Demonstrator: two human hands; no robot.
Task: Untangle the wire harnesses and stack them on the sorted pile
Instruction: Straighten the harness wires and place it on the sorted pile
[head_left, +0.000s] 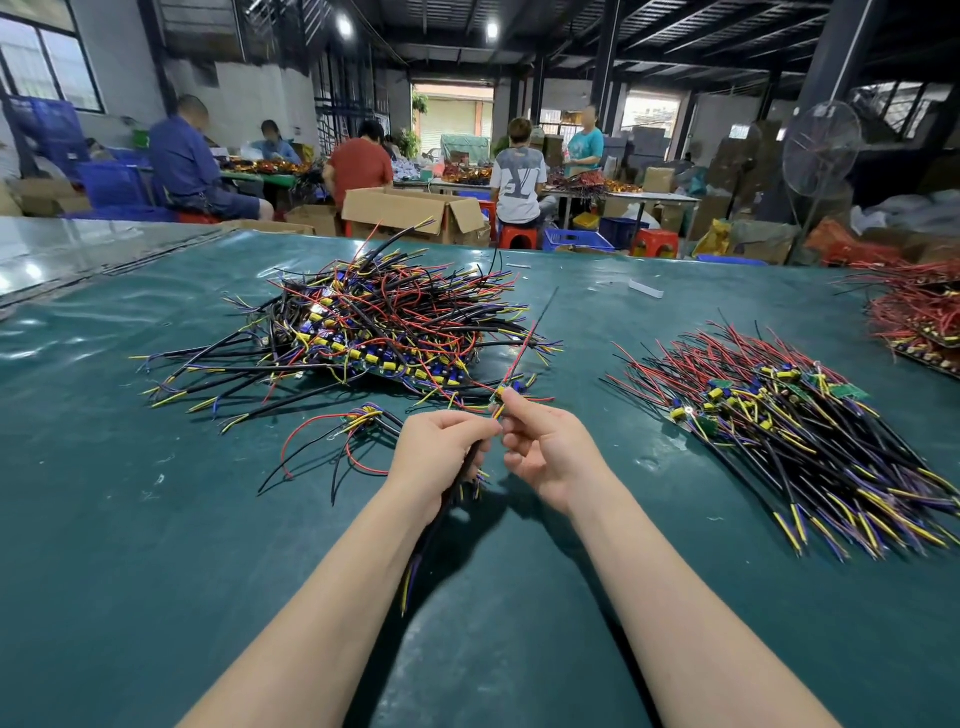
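A tangled heap of wire harnesses (363, 322), red, black, yellow and blue, lies ahead at the table's centre-left. The sorted pile (789, 415) lies aligned at the right. My left hand (441, 457) grips the black sheathed cable of one harness (511, 364), whose yellow and blue ends hang down past my wrist. My right hand (545, 447) pinches the same harness at its small circuit board, with red and black leads rising toward the heap. A loose harness (353, 431) lies just left of my hands.
The table is covered with a green mat (156, 519). Another red-wire pile (919, 312) lies at the far right edge. A white scrap (645, 287) lies beyond the piles. Several people sit at tables behind, among cardboard boxes, blue crates and a standing fan.
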